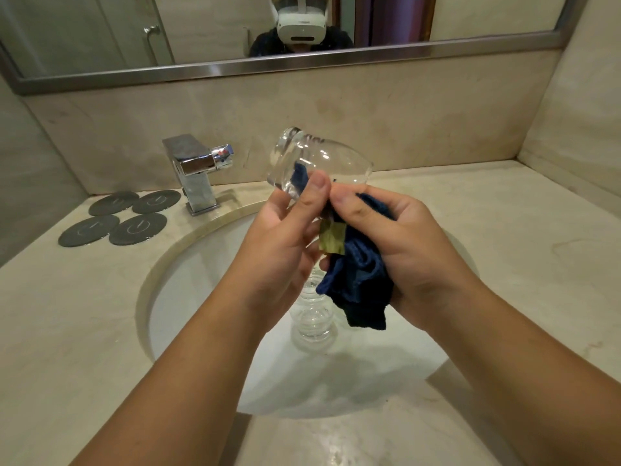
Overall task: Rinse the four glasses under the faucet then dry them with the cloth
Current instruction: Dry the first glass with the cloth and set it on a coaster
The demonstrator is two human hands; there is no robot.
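At six o'clock, nearest to the person, the white round sink basin [181, 280] is set into the beige marble table [504, 230]. Inside it, near the middle, stands a stack of clear glasses [312, 327]. They are nested one in another, so I cannot count them for sure.

Above the stack, both hands work together. The right hand [403, 243], at four o'clock from the picture centre, has its fingers closed around a dark blue terry cloth [359, 284]. One end of the cloth is pushed into the mouth of a clear round glass [312, 156]. The left hand [285, 243] grips this glass by its lower side, thumb on top. The glass is tilted, with its thick base toward eleven o'clock.

Farther back, at ten o'clock, the chrome square faucet [196, 173] shows no water stream. Left of it, at nine o'clock, four dark grey round coasters [137, 229] lie on the table with nothing on them.

My judgement: the rinsing seems finished and the drying is at its start. This looks like the first glass being wiped, and the stacked ones are still waiting for the cloth.
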